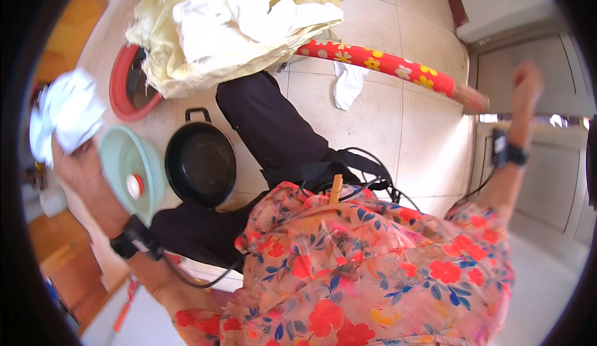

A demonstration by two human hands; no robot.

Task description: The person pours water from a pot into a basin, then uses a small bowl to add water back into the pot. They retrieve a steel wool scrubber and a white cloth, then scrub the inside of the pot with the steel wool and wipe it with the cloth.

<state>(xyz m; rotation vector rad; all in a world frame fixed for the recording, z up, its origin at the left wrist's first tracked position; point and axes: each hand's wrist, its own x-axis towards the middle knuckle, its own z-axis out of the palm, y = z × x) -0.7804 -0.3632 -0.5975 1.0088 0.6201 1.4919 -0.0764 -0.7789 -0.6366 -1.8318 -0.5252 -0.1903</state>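
Note:
My left hand (79, 164), out at the far left, grips a bunched white cloth (70, 110), blurred by motion. Off to the right, my right hand (527, 82) is raised in front of a grey panelled door (522, 73); it is blurred, with no object seen in it, and its fingers cannot be made out. Ahead of my knees, a pale yellow woven sack (172, 73) has more white cloth (219, 19) heaped on it. Beneath my left forearm, a light green plastic basin (156, 169) holds a small red-and-white round item (135, 186).
A black pot (200, 164) stands beside the basin, near a red tub (119, 89). From the sack a long red flower-patterned tube-like thing (382, 64) extends right, tan at its end. Another white cloth (349, 85) lies on the tiled floor (373, 127). Cables (387, 173) loop at my waist.

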